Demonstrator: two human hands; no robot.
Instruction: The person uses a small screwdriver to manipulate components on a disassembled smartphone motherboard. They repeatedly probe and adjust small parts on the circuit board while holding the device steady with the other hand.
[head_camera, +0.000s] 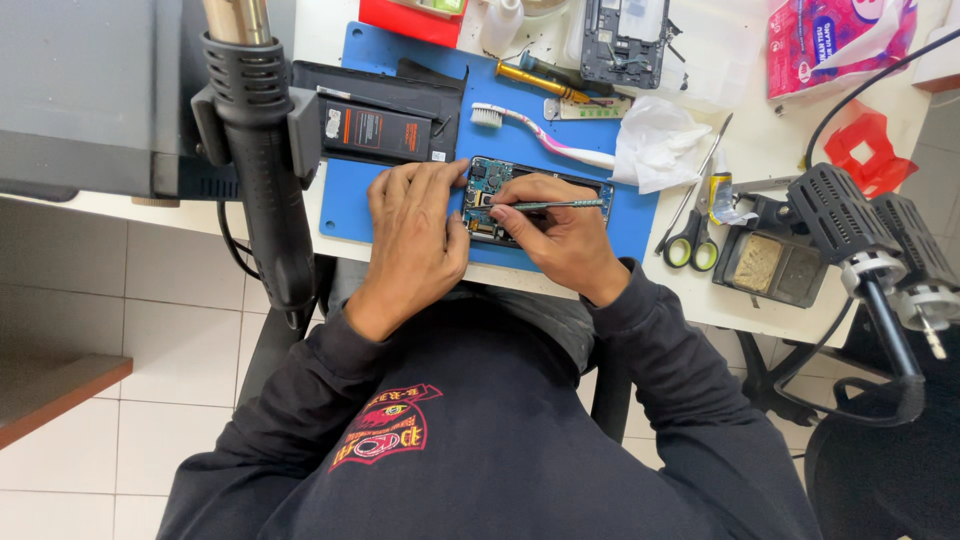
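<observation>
Because the opened phone (500, 200) lies with its back off and its circuit board bare, it looks light, thin, stiff and easily damaged, best steadied by its outer frame and never by the exposed connectors in the middle. It rests on the blue mat (350, 200) near the table's (760, 130) front edge, right before the person. The left hand (415, 235) lies flat over the phone's left end, fingers spread and pressing it down rather than clasping it. The right hand (560, 235) pinches a slim metal tool (555, 205) like a pen, its tip on the board; the tool looks rigid and slippery, so a grip close to the tip seems wise. Counting what lies about: one toothbrush (540, 132) at the mat's back edge, one pair of scissors (692, 240) towards the table's right side, one black battery (375, 130) on the mat's left part, one second dismantled phone frame (622, 40) at the table's back edge, and one crumpled white tissue (655, 145).
</observation>
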